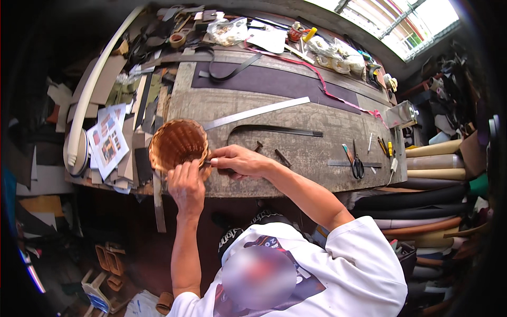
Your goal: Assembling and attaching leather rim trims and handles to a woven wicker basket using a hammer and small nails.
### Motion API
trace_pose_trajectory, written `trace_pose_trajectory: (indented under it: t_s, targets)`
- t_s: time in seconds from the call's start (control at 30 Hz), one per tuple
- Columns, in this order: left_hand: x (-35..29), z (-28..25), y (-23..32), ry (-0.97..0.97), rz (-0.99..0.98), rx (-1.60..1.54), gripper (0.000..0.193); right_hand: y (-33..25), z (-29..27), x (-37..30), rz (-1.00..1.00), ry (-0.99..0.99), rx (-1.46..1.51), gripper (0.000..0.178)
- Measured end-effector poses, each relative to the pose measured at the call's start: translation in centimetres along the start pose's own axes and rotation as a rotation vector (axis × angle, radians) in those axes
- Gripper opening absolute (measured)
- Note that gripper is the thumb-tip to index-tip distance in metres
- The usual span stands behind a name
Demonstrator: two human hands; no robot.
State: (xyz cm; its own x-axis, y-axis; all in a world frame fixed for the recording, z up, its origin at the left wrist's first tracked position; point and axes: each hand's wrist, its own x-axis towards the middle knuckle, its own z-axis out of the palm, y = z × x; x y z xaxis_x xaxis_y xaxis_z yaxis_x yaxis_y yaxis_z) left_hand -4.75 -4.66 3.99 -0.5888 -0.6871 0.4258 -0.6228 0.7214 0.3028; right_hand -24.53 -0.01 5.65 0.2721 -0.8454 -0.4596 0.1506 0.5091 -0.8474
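Observation:
A brown wicker basket (177, 138) lies tilted at the table's front left, its mouth open and showing the inside. My left hand (186, 182) is closed over its near rim, fingers bent inward. Right beside it my right hand (237, 160) is closed in a pinch at the basket's edge, on a dark strap (280, 130). The strap curves up from behind that hand and stretches right across the tabletop. My fingers partly hide where strap and basket meet.
Behind the basket lies a metal ruler (259, 113). Scissors (357, 165), a cutter (390, 149) and a short ruler (354, 164) lie at the right. Purple material (274, 84) spans the back. Printed sheets (108, 140) and scraps crowd the left; material rolls (433, 161) stand stacked right.

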Motion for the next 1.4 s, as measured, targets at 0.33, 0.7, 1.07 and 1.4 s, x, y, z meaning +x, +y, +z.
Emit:
trace_pose_trajectory:
  t_s: [0.33, 0.7, 1.07, 1.4]
  targets:
    - [-0.1, 2.2, 2.9, 0.090, -0.182, 0.176, 0.024, 4.3, 0.0, 1.9, -0.903, 0.474, -1.163, 0.040]
    - [-0.9, 2.3, 2.0, 0.000, -0.508, 0.262, 0.033, 4.0, -41.5, -4.9, -0.719, 0.988, -0.724, 0.024]
    - [-1.0, -2.2, 1.1, -0.192, -0.754, -0.064, 0.039, 5.4, -79.2, -8.3, 0.434, 1.565, -1.062, 0.022]
    - [-2.7, -1.9, -0.2, -0.091, -0.821, -0.030, 0.027, 7.2, -79.8, -9.5, 0.028, 1.825, -0.965, 0.018]
